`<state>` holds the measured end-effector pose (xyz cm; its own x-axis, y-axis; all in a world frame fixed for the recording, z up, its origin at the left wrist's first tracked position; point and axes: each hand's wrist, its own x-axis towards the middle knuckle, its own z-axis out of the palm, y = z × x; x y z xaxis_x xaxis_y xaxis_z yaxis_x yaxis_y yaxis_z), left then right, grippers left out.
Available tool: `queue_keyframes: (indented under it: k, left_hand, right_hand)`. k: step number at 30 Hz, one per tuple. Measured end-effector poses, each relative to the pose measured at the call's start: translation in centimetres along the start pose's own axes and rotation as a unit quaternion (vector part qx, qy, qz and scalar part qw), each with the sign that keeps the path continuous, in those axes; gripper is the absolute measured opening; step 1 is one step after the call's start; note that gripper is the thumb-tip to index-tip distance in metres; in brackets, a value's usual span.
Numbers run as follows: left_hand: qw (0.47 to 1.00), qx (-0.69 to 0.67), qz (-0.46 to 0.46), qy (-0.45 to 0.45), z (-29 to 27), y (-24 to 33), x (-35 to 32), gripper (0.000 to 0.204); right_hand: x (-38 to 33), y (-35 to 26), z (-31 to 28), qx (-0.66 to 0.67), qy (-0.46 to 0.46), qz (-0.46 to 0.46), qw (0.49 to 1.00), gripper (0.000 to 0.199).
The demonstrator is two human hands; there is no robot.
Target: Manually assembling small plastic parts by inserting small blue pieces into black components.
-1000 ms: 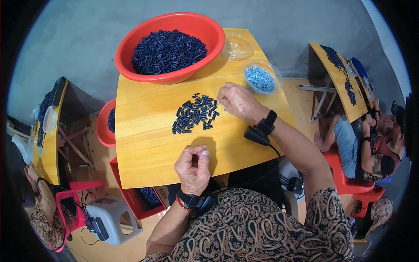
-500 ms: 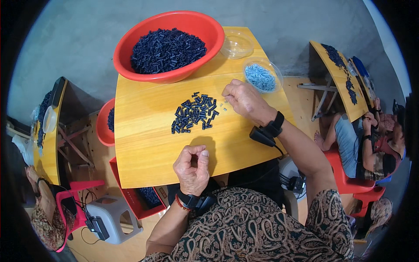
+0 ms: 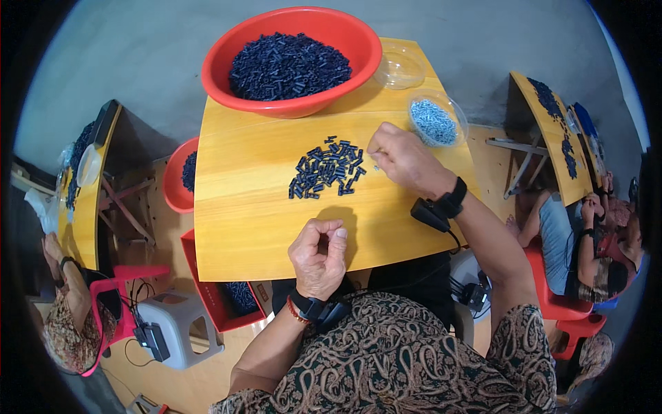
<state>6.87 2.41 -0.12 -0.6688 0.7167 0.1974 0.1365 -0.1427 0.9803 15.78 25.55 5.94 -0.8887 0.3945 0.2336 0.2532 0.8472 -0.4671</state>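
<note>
My left hand is over the near edge of the yellow table, thumb and fingertips pressed together; whatever lies between them is hidden. Farther right, my right hand is closed in a pinch just above the tabletop, its fingertips beside a few tiny silvery pieces. I cannot make out what it holds. A loose pile of short dark tubular pieces lies left of my right hand. Beyond that hand stands a clear round tub of small silvery metal pieces.
A large red basin heaped with dark pieces stands at the far side, beside an empty clear container. Left of the table are a red bowl, a red box and a grey stool. People sit at side tables left and right.
The view has shifted, so the table and its things appear farther right and slightly higher. Both hands keep their closed poses; fewer tiny silvery pieces show beside my right fingertips.
</note>
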Motion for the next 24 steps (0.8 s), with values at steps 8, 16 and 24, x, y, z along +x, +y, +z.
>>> queue_keyframes:
  k: [8, 16, 24]
  left_hand:
    - [0.993, -0.094, -0.069, 0.023, 0.2, 0.1, 1.5, 0.005]
    - [0.988, 0.106, 0.058, 0.092, -2.7, -1.7, 5.9, 0.011]
    - [0.926, 0.345, 0.155, -0.001, -2.2, -1.1, 8.2, 0.016]
  right_hand:
    - [-4.4, -3.3, -0.9, 0.267, -0.005, 0.178, 0.947, 0.007]
    - [-8.4, -3.6, -0.4, 0.292, 0.003, 0.224, 0.930, 0.011]
    - [-8.9, -3.2, 1.8, 0.333, 0.011, 0.216, 0.918, 0.011]
